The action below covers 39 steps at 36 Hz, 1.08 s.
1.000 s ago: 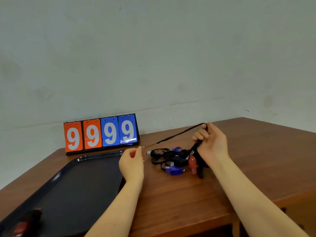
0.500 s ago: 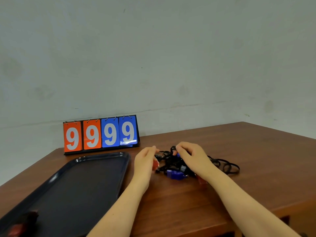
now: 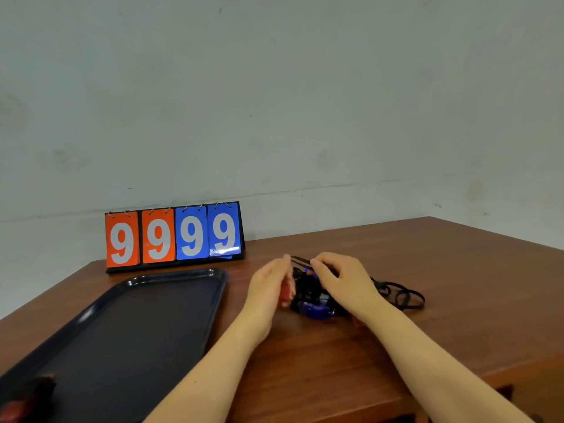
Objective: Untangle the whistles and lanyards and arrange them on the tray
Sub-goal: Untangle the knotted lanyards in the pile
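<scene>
A tangle of black lanyards (image 3: pixel 306 290) with whistles lies on the wooden table, right of the dark tray (image 3: pixel 183 273). My left hand (image 3: pixel 267 285) holds a red whistle (image 3: pixel 287 294) at the tangle's left side. My right hand (image 3: pixel 346 285) reaches over the tangle and pinches a black lanyard strand (image 3: pixel 300 261) that stretches toward the left hand. A blue whistle (image 3: pixel 314 311) pokes out at the front of the pile. A bit of another red whistle (image 3: pixel 355 322) shows under my right wrist. Loose lanyard loops (image 3: pixel 403 296) trail to the right.
A red whistle with a black lanyard (image 3: pixel 23 398) lies at the tray's near left corner. A flip scoreboard (image 3: pixel 174 236) reading 9999 stands behind the tray against the wall. The table's right edge runs diagonally at far right.
A second ago my right hand held a lanyard stretched high. It has come down onto the tangle, and my left hand has moved right to meet it.
</scene>
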### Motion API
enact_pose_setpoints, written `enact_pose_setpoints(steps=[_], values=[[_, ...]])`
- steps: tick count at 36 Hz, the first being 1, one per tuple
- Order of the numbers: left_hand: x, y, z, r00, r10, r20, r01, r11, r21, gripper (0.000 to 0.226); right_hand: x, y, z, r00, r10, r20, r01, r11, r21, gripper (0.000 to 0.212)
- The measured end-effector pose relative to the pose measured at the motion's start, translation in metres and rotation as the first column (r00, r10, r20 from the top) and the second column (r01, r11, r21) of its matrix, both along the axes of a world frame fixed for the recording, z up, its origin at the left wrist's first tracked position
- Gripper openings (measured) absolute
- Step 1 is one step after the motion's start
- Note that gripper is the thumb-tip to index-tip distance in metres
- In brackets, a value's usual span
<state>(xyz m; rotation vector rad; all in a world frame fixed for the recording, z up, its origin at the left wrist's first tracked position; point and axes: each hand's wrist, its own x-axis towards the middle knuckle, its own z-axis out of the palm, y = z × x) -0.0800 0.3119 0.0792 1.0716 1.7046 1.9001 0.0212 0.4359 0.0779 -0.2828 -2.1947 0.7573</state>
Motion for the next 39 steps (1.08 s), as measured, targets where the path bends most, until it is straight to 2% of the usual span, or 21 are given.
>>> enact_pose_setpoints(steps=[2,5,8,18,24,27,34,37,39], values=[[-0.004,-0.002,0.002,0.986,0.156,0.059,-0.16,0.984,0.078,0.032,0.001,0.002,0.001,0.997,-0.04,0.067,0.038,0.999,0.024,0.017],[-0.01,-0.004,0.002,0.925,0.371,0.088,-0.38,0.913,0.149,0.029,0.0,0.006,0.0,0.981,-0.071,0.178,0.063,0.997,0.05,0.014],[-0.011,-0.006,0.003,0.889,0.448,0.092,-0.458,0.865,0.204,0.029,-0.001,0.009,-0.002,0.956,-0.106,0.272,0.081,0.992,0.101,0.015],[-0.012,-0.007,0.003,0.877,0.475,0.076,-0.479,0.846,0.235,0.026,-0.001,0.003,0.008,0.994,-0.095,-0.047,0.079,0.961,-0.267,0.019],[-0.011,-0.004,0.001,0.916,0.399,0.024,-0.396,0.897,0.195,0.03,0.006,0.003,0.014,0.962,-0.113,-0.249,-0.022,0.875,-0.483,0.023],[-0.01,-0.001,0.0,0.928,0.372,0.011,-0.368,0.913,0.175,0.026,0.007,0.003,0.015,0.936,-0.157,-0.315,-0.031,0.854,-0.52,0.024],[-0.009,-0.002,0.001,0.934,0.354,0.046,-0.356,0.915,0.191,0.022,0.005,0.005,0.012,0.919,-0.206,-0.336,0.031,0.887,-0.461,0.023],[-0.009,-0.003,0.003,0.939,0.335,0.083,-0.345,0.92,0.186,0.02,0.01,0.006,0.014,0.945,-0.106,-0.31,-0.076,0.848,-0.524,0.037],[-0.009,-0.003,0.004,0.939,0.326,0.109,-0.342,0.921,0.188,0.019,0.011,0.001,0.013,0.982,0.004,-0.188,-0.089,0.891,-0.446,0.045]])
